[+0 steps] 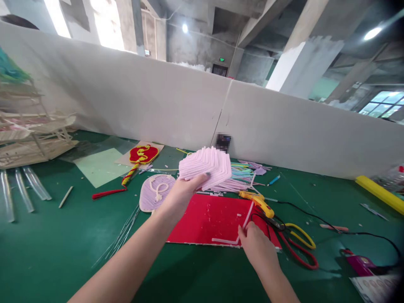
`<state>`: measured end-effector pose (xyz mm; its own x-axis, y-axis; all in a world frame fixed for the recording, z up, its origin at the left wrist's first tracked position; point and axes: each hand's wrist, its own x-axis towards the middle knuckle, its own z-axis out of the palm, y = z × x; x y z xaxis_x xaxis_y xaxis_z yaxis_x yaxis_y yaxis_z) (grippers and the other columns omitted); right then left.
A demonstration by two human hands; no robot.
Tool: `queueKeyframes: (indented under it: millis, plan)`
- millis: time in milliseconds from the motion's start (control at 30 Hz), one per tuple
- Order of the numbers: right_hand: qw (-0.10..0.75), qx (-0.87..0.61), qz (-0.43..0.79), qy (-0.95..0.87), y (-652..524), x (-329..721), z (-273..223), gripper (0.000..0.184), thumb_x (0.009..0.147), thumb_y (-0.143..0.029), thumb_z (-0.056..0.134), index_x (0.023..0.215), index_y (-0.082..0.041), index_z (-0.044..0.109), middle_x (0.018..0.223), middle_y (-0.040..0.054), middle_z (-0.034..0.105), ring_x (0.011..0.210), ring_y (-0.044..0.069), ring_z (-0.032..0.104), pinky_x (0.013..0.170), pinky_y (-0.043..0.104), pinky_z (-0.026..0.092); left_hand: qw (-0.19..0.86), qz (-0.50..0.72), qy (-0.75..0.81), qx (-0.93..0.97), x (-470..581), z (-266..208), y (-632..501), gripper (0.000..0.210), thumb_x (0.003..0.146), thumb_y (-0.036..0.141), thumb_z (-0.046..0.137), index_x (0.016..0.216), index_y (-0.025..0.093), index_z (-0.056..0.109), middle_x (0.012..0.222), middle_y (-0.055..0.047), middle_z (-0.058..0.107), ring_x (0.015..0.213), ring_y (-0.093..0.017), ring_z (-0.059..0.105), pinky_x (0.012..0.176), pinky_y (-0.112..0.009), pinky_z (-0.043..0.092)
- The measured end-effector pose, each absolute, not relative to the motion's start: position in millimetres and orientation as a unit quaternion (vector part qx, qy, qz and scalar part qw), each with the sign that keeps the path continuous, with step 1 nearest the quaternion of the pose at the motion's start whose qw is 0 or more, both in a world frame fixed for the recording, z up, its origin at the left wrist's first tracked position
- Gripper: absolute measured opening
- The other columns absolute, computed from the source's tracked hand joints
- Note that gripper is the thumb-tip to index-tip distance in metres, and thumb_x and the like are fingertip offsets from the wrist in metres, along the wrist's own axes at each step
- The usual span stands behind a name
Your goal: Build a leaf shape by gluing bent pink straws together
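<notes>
My left hand (189,185) is raised above the table, its fingers closed on a pale pink panel (205,166) of chenille stems laid side by side in bent rows. Lower and to the right, my right hand (257,242) pinches a single pale pink chenille stem (224,240) with a sharp bend in it. That stem lies over the front right of a red board (205,214), which has small white scraps on it. Beyond the right hand lies a yellow glue gun (257,202); scissors (301,240) with yellow and red handles are beside the board.
Loose chenille stems (241,172) are heaped behind the board. Left of it lie a lilac fan-shaped piece (151,198), thin wires (123,231) and a red-and-yellow fan-shaped piece (143,154). A wooden model (34,126) stands far left. A black cord (312,216) crosses the right side.
</notes>
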<state>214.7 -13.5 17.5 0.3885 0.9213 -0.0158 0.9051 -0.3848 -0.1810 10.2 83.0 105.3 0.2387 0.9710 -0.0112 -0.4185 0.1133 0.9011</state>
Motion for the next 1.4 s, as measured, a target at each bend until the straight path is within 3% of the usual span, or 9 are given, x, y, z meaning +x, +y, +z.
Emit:
queueKeyframes:
  millis: [167,300,433,667,800,1033,1100,1200,1400]
  plan:
    - [0.134,-0.794,0.099,-0.584,-19.9,213.4,13.6,0.017,0.077,-0.020,0.045,0.060,-0.022,0.047,0.063,0.0073,0.065,0.054,0.020,0.064,0.043,0.025,0.039,0.622,0.532,0.343,0.461,6.6,113.6,80.1,0.048,0.069,0.030,0.076,0.114,0.019,0.064,0.124,-0.007,0.062,0.116,-0.023,0.056,0.101,-0.033,0.041]
    - [0.208,-0.780,0.247,-0.536,-36.6,210.2,24.0,0.018,0.072,-0.024,0.048,0.055,-0.023,0.042,0.046,-0.0007,0.056,0.037,0.013,0.053,0.034,0.021,0.033,0.616,0.523,0.360,0.466,8.1,114.5,78.9,0.051,0.068,0.028,0.076,0.118,0.021,0.063,0.124,-0.006,0.063,0.116,-0.023,0.057,0.100,-0.032,0.043]
    - [0.272,-0.757,0.384,-0.453,-59.5,203.6,42.4,0.014,0.071,-0.032,0.048,0.061,-0.022,0.045,0.048,-0.0040,0.057,0.028,0.008,0.043,0.027,0.017,0.024,0.600,0.511,0.404,0.464,6.7,107.0,73.6,0.050,0.070,0.030,0.075,0.118,0.021,0.062,0.124,-0.007,0.063,0.115,-0.024,0.057,0.099,-0.034,0.044]
    - [0.322,-0.742,0.350,-0.472,-47.5,217.0,70.4,0.017,0.070,-0.036,0.054,0.062,-0.022,0.047,0.046,-0.0050,0.059,0.030,0.010,0.049,0.032,0.019,0.040,0.588,0.508,0.458,0.432,12.9,73.4,60.2,0.047,0.066,0.033,0.077,0.109,0.017,0.065,0.121,-0.009,0.064,0.115,-0.026,0.057,0.102,-0.038,0.041]
    - [0.407,-0.678,0.366,-0.491,-11.1,224.0,69.6,0.022,0.070,-0.038,0.063,0.064,-0.022,0.049,0.050,-0.0037,0.061,0.041,0.013,0.058,0.044,0.024,0.052,0.594,0.533,0.432,0.420,24.3,46.7,59.2,0.051,0.063,0.034,0.079,0.108,0.016,0.065,0.120,-0.011,0.065,0.117,-0.027,0.056,0.103,-0.039,0.040]
    - [0.557,-0.564,0.479,-0.376,18.7,231.2,32.2,0.048,0.059,-0.045,0.079,0.092,-0.018,0.057,0.063,-0.0011,0.065,0.060,0.017,0.065,0.061,0.033,0.058,0.523,0.542,0.478,0.451,30.4,18.4,57.5,0.044,0.067,0.038,0.076,0.105,0.017,0.066,0.118,-0.009,0.066,0.119,-0.028,0.055,0.105,-0.040,0.039]
    - [0.552,-0.558,0.510,-0.353,19.4,235.9,23.8,0.051,0.058,-0.042,0.081,0.097,-0.016,0.060,0.066,0.0003,0.066,0.065,0.017,0.066,0.064,0.031,0.058,0.515,0.542,0.479,0.459,31.0,14.2,58.1,0.043,0.067,0.037,0.076,0.104,0.017,0.066,0.116,-0.009,0.067,0.117,-0.027,0.056,0.104,-0.039,0.040]
    - [0.529,-0.543,0.551,-0.349,19.5,240.8,18.5,0.041,0.061,-0.042,0.080,0.087,-0.013,0.066,0.072,0.0041,0.067,0.068,0.015,0.066,0.065,0.028,0.058,0.520,0.534,0.471,0.471,32.4,10.9,58.7,0.043,0.067,0.036,0.076,0.104,0.017,0.066,0.115,-0.008,0.068,0.114,-0.026,0.058,0.103,-0.037,0.041]
    - [0.501,-0.537,0.571,-0.367,17.3,239.3,20.8,0.037,0.063,-0.043,0.078,0.086,-0.015,0.070,0.073,0.0022,0.067,0.070,0.014,0.064,0.063,0.025,0.058,0.540,0.498,0.464,0.495,34.7,12.8,53.3,0.041,0.068,0.035,0.075,0.103,0.016,0.066,0.116,-0.008,0.067,0.113,-0.025,0.059,0.104,-0.036,0.040]
